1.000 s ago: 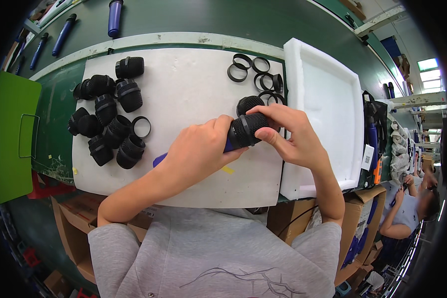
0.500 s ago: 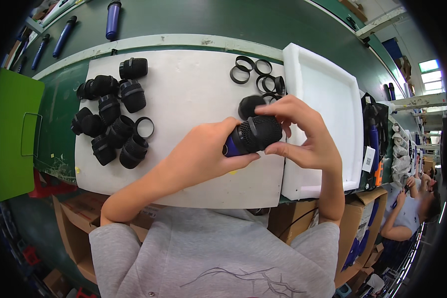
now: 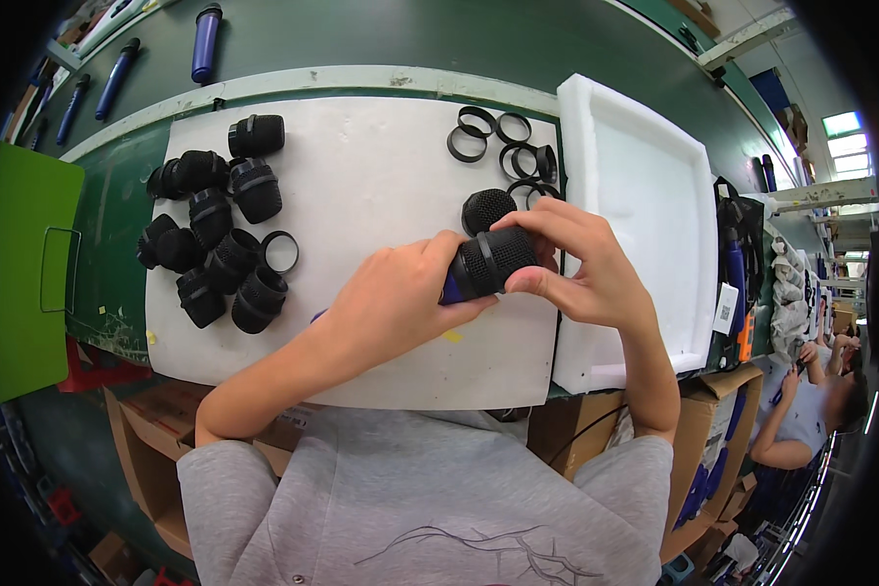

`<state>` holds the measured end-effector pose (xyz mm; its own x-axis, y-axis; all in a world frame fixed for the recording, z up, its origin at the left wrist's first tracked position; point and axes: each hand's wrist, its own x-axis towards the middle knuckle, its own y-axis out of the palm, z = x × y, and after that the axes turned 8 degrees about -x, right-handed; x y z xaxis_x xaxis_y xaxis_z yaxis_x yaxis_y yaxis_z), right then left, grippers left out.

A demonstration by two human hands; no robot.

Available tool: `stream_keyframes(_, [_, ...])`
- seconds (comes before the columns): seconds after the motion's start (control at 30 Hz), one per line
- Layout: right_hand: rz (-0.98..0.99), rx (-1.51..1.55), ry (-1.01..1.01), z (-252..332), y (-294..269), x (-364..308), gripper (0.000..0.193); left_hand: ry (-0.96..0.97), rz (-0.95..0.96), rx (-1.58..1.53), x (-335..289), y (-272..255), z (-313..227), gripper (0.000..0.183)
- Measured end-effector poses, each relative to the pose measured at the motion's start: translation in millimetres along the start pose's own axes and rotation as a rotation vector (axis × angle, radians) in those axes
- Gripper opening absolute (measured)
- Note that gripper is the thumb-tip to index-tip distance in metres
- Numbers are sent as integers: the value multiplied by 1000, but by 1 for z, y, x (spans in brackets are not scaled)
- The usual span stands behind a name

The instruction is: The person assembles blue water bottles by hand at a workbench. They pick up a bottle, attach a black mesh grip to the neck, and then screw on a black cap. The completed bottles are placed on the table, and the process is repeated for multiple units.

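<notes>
My left hand point(image 3: 391, 290) is closed around the blue body of a handheld microphone point(image 3: 494, 262), with its black mesh head pointing right. The thumb and fingers of my right hand point(image 3: 598, 269) close on the end of that head. Just beyond it, a loose black microphone grille point(image 3: 486, 209) lies on the white board point(image 3: 371, 176). Several black rings point(image 3: 511, 127) rest at the board's far right, some partly behind my right hand. Toward the left is a cluster of black grilles point(image 3: 210, 217), with a single black ring point(image 3: 281, 252) beside it.
A white foam tray point(image 3: 640, 225) stands along the board's right side. Blue microphones point(image 3: 205, 44) lie on the green surface beyond the pale rail. At the left is a bright green panel point(image 3: 20, 273). Cardboard boxes point(image 3: 161, 415) sit below the bench; another person point(image 3: 796, 420) works far right.
Both hands have shifted slightly left with the microphone. My right fingers and thumb have moved with its head, and more of the loose grille behind it now shows.
</notes>
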<state>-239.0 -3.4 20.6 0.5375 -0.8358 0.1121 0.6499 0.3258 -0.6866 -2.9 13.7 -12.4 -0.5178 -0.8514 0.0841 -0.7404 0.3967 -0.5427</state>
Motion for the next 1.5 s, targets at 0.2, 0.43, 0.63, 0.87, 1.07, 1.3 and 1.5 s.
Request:
stream_keyframes(0.2, [-12, -31, 33, 4, 6, 3, 36, 41, -56, 210, -4, 5, 5, 49])
stream_keyframes(0.43, [29, -294, 186, 1, 11, 2, 42, 135, -86, 264, -5, 10, 5, 49])
stream_keyframes(0.63, [-112, 20, 88, 11, -9, 2, 41, -33, 40, -104, 0, -4, -7, 47])
stream_keyframes(0.87, [-14, -38, -118, 4, -12, 2, 40, -129, 133, -289, 3, -11, -9, 47])
stream_keyframes(1.07, [65, -199, 116, 1, 1, 4, 40, 24, -16, 51, -2, 4, 2, 49])
stream_keyframes(1.3, [-147, -85, -284, 2, 5, 9, 48, -331, 318, -577, 9, -30, -18, 36])
stream_keyframes(1.5, [-170, -208, -360, 3, 19, 6, 21, -389, 539, -569, 13, -25, -14, 42])
